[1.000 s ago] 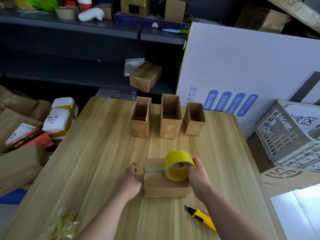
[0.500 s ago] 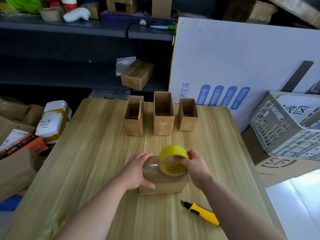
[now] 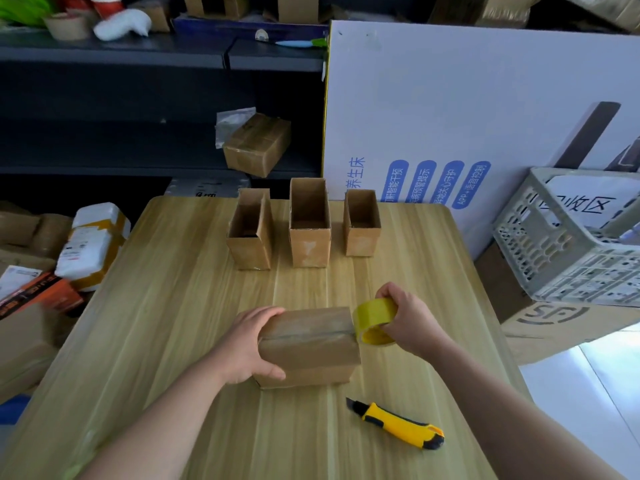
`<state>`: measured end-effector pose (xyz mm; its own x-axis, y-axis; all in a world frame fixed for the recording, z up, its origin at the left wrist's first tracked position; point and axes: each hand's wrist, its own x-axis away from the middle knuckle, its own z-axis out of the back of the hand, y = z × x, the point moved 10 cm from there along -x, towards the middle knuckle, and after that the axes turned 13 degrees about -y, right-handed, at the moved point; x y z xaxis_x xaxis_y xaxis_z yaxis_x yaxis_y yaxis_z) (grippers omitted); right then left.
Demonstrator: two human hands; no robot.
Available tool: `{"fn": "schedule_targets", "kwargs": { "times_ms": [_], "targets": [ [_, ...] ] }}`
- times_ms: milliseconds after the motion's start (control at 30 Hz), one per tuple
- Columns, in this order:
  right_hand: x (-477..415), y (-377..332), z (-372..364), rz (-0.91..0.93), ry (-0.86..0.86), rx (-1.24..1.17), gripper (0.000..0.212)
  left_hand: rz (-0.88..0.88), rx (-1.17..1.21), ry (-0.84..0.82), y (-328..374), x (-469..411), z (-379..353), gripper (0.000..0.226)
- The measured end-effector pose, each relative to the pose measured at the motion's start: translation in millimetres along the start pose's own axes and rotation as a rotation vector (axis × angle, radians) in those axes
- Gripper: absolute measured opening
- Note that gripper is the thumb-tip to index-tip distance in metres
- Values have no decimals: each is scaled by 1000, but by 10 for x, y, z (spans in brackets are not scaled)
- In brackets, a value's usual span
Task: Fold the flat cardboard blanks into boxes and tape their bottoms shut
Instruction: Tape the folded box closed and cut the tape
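Observation:
A small cardboard box (image 3: pixel 311 351) lies bottom-up in the middle of the wooden table (image 3: pixel 173 306), with clear tape running along its flap seam. My left hand (image 3: pixel 249 344) grips the box's left end, fingers over the top and thumb on the near face. My right hand (image 3: pixel 405 317) holds a yellow tape roll (image 3: pixel 372 322) just past the box's right edge, and the tape stretches from the roll onto the box. Three open folded boxes (image 3: pixel 310 223) stand in a row at the far side of the table.
A yellow utility knife (image 3: pixel 398 424) lies near the front right of the table. A large white carton (image 3: pixel 485 116) leans behind the table. A grey plastic crate (image 3: pixel 571 244) sits at the right on a cardboard box. Parcels (image 3: pixel 90 244) pile up at the left, below dark shelves.
My right hand has pulled the tape roll from over the box's top to beyond its right edge, laying tape along the seam. My left hand shifted from beside the box to gripping its left end.

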<state>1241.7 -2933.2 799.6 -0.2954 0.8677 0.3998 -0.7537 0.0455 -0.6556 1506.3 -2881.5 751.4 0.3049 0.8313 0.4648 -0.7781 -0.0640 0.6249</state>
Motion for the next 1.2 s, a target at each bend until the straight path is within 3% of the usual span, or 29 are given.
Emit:
{"fn": "schedule_targets", "kwargs": {
  "times_ms": [367, 667, 733, 833, 967, 1067, 1133, 1200],
  "targets": [
    [-95, 392, -240, -45, -76, 97, 39, 54, 3, -39, -77, -29, -34, 117],
    [-292, 648, -546, -80, -110, -6, 32, 112, -90, -72, -23, -37, 2, 116],
    [-313, 601, -573, -65, -117, 3, 30, 166, -241, -59, 27, -40, 107, 110],
    [-245, 456, -725, -22, -134, 25, 30, 258, -500, 54, 113, -29, 269, 82],
    [-49, 266, -1083, 23, -174, -34, 36, 360, -373, 100, 156, -88, 103, 65],
    [-3, 235, -1228, 41, -207, -35, 42, 402, -296, 101, 141, -232, -43, 80],
    [-9, 262, -1264, 26, -216, -26, 42, 423, -403, 118, 124, -282, -103, 94],
    [-41, 285, -1275, 10, -222, -2, 39, 414, -471, 142, 135, -323, -133, 94]
  ]
}}
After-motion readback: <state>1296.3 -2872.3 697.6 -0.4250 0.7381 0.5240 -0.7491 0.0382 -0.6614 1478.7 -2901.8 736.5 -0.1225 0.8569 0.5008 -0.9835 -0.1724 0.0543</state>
